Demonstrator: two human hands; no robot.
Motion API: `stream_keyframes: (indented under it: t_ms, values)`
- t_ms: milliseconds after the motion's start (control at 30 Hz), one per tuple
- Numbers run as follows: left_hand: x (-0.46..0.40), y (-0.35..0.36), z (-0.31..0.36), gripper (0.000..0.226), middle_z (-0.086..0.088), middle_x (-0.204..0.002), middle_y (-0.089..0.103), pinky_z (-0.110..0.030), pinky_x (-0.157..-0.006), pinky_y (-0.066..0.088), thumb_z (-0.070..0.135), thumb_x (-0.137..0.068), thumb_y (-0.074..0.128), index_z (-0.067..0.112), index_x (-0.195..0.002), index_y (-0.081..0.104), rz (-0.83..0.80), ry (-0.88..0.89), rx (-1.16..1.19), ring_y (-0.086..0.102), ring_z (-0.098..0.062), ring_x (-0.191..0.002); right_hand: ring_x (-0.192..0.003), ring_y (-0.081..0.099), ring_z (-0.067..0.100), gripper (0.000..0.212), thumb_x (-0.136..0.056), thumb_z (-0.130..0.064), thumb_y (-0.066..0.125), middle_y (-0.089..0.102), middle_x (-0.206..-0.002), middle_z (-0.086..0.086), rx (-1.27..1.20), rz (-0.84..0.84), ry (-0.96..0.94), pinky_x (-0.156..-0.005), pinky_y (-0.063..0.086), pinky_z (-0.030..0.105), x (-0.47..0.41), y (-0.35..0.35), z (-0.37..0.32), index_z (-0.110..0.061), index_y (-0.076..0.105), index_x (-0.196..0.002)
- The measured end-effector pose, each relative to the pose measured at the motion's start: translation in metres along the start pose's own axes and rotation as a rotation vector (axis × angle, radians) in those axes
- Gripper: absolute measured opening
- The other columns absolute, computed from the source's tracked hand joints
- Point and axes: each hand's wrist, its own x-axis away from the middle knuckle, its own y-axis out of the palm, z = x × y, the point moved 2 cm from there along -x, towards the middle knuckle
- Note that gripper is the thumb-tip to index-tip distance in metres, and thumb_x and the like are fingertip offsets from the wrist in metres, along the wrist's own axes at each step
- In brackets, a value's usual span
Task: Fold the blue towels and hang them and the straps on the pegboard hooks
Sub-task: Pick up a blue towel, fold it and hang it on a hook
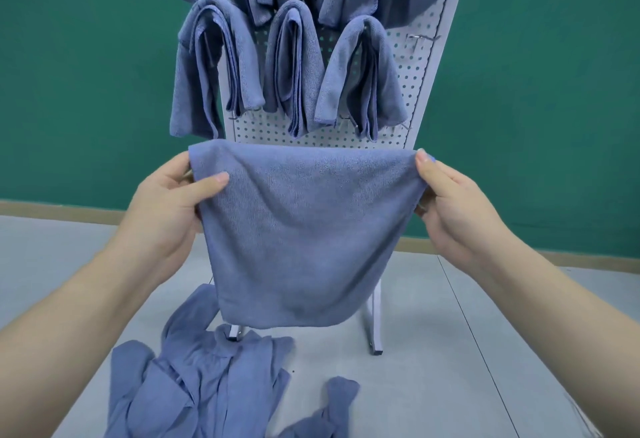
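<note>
holding a towel (304,229) up by its top fold, the left hand (173,205) and right hand (453,209) each pinch an upper corner, thumb in front and fingers curled behind the cloth. it hangs in the air in front of the lower part of the pegboard (412,98), doubled over, its bottom edge above the floor (433,351).

the step looks like folding before hanging. to do it well, i'd keep the top edge taut and level, bring the two corners together so the side edges meet, then smooth the crease before draping it over a free hook (420,37); one shows bare at the right of the board. uneven tension would likely leave the right side sagging, as the lower right corner already curves up.

the cloth is soft blue terry, matte and limp, with a fine nap. hung towels (291,66) droop in narrow loops over their hooks. a loose pile (194,385) lies crumpled on smooth grey flooring. the board is pale perforated metal on slim legs.
</note>
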Motion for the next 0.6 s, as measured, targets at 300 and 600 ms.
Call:
stream_keyframes:
  t_ms: [300,600]
  values:
    - [-0.0028,-0.0008,-0.0032,0.016,-0.015,-0.117,0.075,-0.046,-0.095,0.051,0.019,-0.100,0.064,0.010,-0.110,0.073,0.079,0.001,-0.030,0.070,-0.022,-0.099,-0.105,0.069,0.016,0.032,-0.104,-0.037,0.059,0.077,-0.117,0.003,-0.007,0.084,0.017,-0.099,0.048,0.032,-0.0010,-0.0059,-0.0051,-0.012,0.078,-0.108]
    - [-0.0018,-0.0029,-0.0037,0.019,-0.001,-0.090,0.071,-0.038,-0.082,0.049,0.026,-0.101,0.066,0.023,-0.083,0.064,0.221,0.026,-0.030,0.063,-0.018,-0.085,-0.079,0.070,0.014,0.020,-0.103,-0.022,0.061,0.078,-0.097,0.004,-0.023,0.051,0.090,-0.071,0.056,0.028,0.0008,-0.0023,-0.0029,-0.007,0.074,-0.105]
